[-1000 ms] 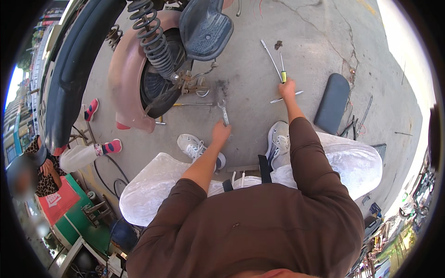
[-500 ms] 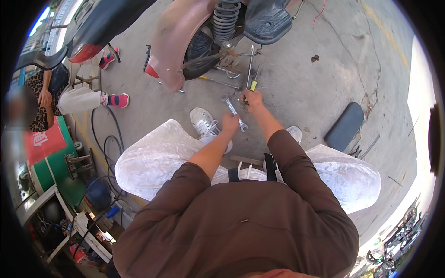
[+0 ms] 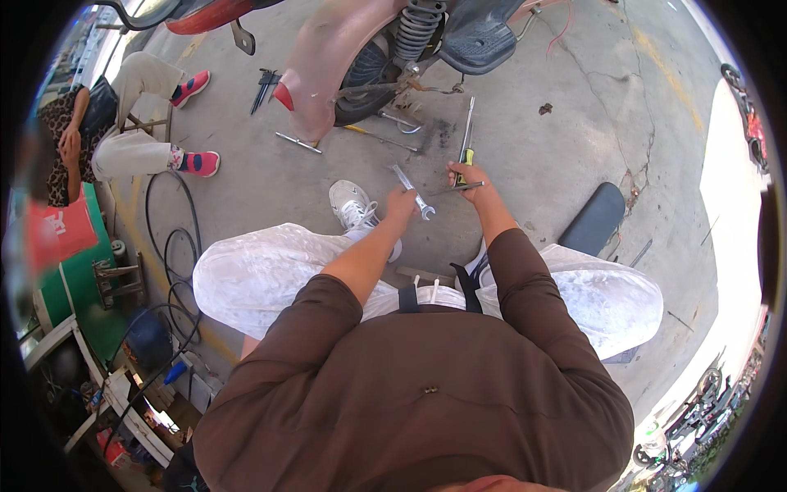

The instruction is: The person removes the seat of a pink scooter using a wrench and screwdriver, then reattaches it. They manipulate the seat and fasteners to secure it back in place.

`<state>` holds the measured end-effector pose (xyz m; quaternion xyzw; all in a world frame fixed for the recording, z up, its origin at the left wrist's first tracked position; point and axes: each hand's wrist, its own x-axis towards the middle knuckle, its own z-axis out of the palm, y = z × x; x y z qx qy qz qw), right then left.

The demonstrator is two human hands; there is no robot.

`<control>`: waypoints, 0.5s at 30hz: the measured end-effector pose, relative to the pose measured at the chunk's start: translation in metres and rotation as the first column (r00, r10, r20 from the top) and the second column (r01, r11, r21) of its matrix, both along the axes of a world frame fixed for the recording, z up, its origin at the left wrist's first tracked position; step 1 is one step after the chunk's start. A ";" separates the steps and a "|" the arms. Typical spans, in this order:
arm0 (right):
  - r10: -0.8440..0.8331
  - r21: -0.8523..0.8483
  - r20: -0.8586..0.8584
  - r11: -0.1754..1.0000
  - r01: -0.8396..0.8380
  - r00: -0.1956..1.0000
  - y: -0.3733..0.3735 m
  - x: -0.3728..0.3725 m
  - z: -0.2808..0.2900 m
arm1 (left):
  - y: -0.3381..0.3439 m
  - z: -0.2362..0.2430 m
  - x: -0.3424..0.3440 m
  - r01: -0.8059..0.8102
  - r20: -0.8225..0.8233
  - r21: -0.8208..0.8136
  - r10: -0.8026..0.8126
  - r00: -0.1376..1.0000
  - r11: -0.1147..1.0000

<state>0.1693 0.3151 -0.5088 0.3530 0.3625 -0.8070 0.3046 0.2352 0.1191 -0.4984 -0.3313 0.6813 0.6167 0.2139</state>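
Observation:
My left hand (image 3: 401, 203) is closed around the middle of a silver double-ended wrench (image 3: 420, 202), whose ends stick out on both sides. Just to the right, my right hand (image 3: 470, 175) grips a screwdriver with a yellow-green handle (image 3: 466, 156). A long shiny metal rod (image 3: 468, 120) points away from this hand, beside the handle. Across the fingers lies a thin dark bar (image 3: 455, 189), its left end reaching toward the wrench. Both hands are above the concrete between my knees. Beyond them stands a pinkish scooter (image 3: 316, 70) with its rear wheel (image 3: 361, 92) and coil spring (image 3: 420, 33).
On the ground lie a silver bar (image 3: 298, 143), a yellow-handled tool (image 3: 361, 130) and several dark tools (image 3: 264, 88). A dark padded seat (image 3: 594, 217) lies at right. Black hose (image 3: 174, 238) coils at left, near a seated person (image 3: 135, 156) and a green machine (image 3: 74, 275).
The view has shifted. My right hand has turned and moved slightly away from my left, and the dark bar now shows across its fingers. My left hand still holds the wrench.

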 end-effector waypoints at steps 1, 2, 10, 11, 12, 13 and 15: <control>0.055 0.033 -0.020 0.998 -0.054 0.998 0.005 0.006 0.002 | 0.009 -0.001 -0.006 0.070 -0.028 0.026 -0.070 0.997 0.997; 0.097 0.075 -0.039 0.993 -0.094 0.995 0.014 0.012 0.007 | 0.017 -0.006 -0.014 0.149 -0.042 0.039 -0.147 0.988 0.988; -0.012 0.101 -0.129 0.995 0.026 0.992 0.025 0.047 0.042 | 0.067 0.031 -0.055 0.673 -0.068 0.186 -0.674 0.735 0.716; -0.022 0.146 -0.140 0.988 0.043 0.990 0.031 0.047 0.045 | 0.075 0.032 -0.054 0.694 -0.063 0.158 -0.694 0.717 0.703; -0.104 -0.011 -0.163 0.995 0.104 0.981 0.037 0.048 0.027 | 0.084 0.034 -0.053 0.709 -0.057 0.131 -0.709 0.703 0.693; -0.151 0.084 -0.184 0.982 0.168 0.971 0.039 0.041 0.030 | 0.084 0.038 -0.056 0.711 -0.047 0.091 -0.710 0.702 0.697; -0.214 0.264 -0.233 0.925 0.273 0.949 0.044 0.025 0.036 | 0.096 0.044 -0.051 0.655 -0.101 0.105 -0.647 0.756 0.749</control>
